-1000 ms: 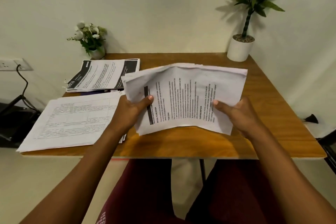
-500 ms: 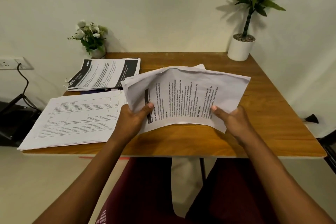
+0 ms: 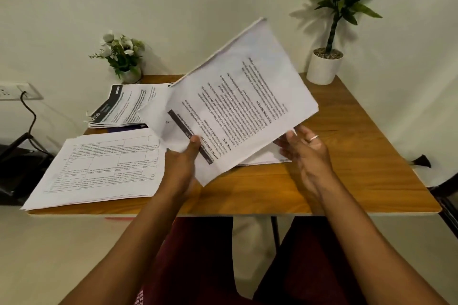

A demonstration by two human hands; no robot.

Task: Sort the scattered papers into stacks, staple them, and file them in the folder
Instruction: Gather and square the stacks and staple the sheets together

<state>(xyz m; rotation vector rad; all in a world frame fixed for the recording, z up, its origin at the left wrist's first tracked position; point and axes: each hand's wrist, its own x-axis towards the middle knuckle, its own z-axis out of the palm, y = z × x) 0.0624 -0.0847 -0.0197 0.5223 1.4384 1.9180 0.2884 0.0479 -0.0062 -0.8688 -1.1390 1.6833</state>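
A: What changed?
B: At centre, the left hand [image 3: 182, 168] alone now pinches the white printed paper sheaf [image 3: 230, 111], tilted up; the right hand [image 3: 306, 153] has let go, fingers spread.
A: Meaning?
B: Likely heading to a worktop [image 3: 359, 156] stack at left.

A person sat at a table [image 3: 347, 181], both hands over its middle. Left hand [image 3: 182, 168] pinched the near-left corner of a sheaf of papers [image 3: 235, 111], which tilted up and away to the right, above the tabletop. Right hand [image 3: 306, 153] was just right of the sheaf's lower edge, w/ more sheets [image 3: 270, 158] flat on the table under its fingertips. Left of the left hand lay a stack of table-printed pages [image 3: 99, 168], overhanging the near-left edge. Behind that stack, another pile [image 3: 124, 106]. Behind that, at the far-left corner, a small flower pot [image 3: 122, 57]. Far beyond the right hand, at the back-right corner, a potted plant [image 3: 327, 62].
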